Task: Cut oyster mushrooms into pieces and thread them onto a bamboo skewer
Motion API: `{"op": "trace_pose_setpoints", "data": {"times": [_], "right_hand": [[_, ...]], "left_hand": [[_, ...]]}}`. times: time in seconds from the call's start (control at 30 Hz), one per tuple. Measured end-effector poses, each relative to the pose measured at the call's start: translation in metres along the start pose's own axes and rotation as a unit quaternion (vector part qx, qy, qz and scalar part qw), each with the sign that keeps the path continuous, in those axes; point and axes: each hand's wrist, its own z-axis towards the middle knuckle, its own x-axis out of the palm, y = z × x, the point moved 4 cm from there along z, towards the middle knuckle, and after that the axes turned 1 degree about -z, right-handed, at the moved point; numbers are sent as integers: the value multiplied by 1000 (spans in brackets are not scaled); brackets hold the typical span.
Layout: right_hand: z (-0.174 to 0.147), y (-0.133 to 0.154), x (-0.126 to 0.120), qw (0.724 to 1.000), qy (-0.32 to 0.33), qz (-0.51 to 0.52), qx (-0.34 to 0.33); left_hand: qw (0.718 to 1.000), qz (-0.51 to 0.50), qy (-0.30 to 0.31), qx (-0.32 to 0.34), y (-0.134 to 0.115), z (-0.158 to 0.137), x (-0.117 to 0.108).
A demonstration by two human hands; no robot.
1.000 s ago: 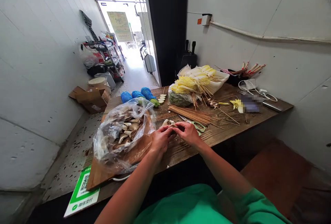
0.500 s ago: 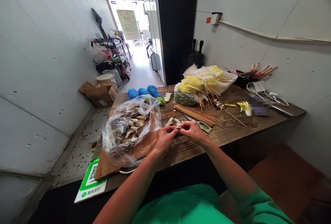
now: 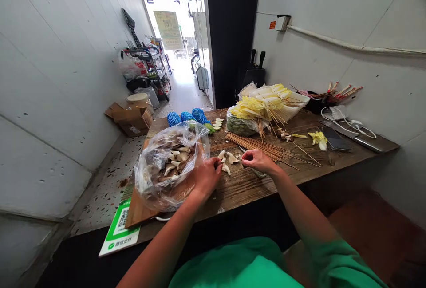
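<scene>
My left hand is closed at the fingertips beside the loose mushroom pieces on the wooden table. Whatever lies between its fingers is too small to make out. To the right, my right hand pinches a small mushroom piece, a pale bit of which shows past the fingertips. A curved white mushroom piece lies between the two hands. Left of them, a clear plastic bag gapes with grey-brown mushrooms inside, resting on a wooden board.
Bamboo skewers lie behind my right hand, with scissors partly under it. Skewered cabbage is heaped farther back. Blue-netted produce, a phone and a green QR-code sign are also on the table.
My hands, earlier together on one mushroom, have moved apart, left hand leftward and right hand rightward. A curved mushroom piece now shows between them. The view has shifted slightly.
</scene>
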Motion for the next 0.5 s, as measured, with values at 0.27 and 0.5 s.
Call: {"op": "trace_pose_setpoints", "data": {"times": [0.27, 0.5], "right_hand": [[9, 10, 12, 987, -73, -142, -25], [-28, -15, -14, 954, -153, -254, 33]], "left_hand": [[993, 100, -17, 63, -22, -9, -19], [951, 308, -3, 23, -12, -7, -87]]}}
